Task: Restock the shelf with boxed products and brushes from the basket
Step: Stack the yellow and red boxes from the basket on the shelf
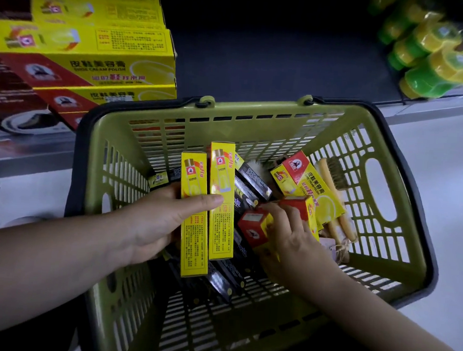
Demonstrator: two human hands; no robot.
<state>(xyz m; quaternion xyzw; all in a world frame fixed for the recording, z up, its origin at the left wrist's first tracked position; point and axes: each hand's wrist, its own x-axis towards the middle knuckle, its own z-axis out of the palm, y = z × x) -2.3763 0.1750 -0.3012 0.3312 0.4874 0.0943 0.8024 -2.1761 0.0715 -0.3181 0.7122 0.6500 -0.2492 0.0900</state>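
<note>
An olive-green basket [95,172] stands on the floor below the shelf. My left hand [151,219] grips two long yellow boxes [220,201] side by side above the basket, thumb across their fronts. My right hand [289,238] reaches into the basket, its fingers curled round a red-and-yellow box [251,225]. More red-and-yellow boxes [306,182], several black boxes [218,277] and wooden brushes [330,178] lie in the basket. The dark shelf [273,55] runs above it.
Yellow shoe-cream cartons [97,45] are stacked on the shelf at the left, above dark red cartons [12,99]. Green-and-yellow round tins [433,54] sit on the shelf at the right. Pale floor tiles [442,174] lie right of the basket.
</note>
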